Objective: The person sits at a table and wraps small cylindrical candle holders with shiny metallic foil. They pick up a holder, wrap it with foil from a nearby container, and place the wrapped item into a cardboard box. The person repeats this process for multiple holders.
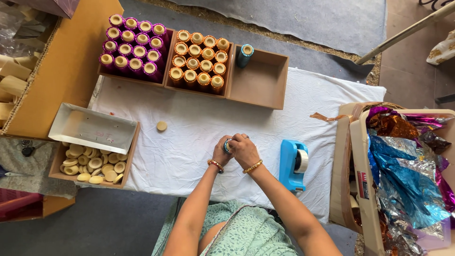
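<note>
Both hands' fingers (241, 141) wrap blue tube (227, 146).

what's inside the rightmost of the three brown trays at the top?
The rightmost brown tray holds a single blue-wrapped tube, upright in its top-left corner. The rest of the floor shows bare; what's inside the tube can't be seen.

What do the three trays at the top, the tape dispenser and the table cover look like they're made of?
Three trays: matte brown board, probably wood fibre or thick card, judging by the flat square walls. Tape dispenser: smooth light-blue moulded plastic with a slight sheen. Table cover: white woven cloth, creased and wrinkled.
</note>
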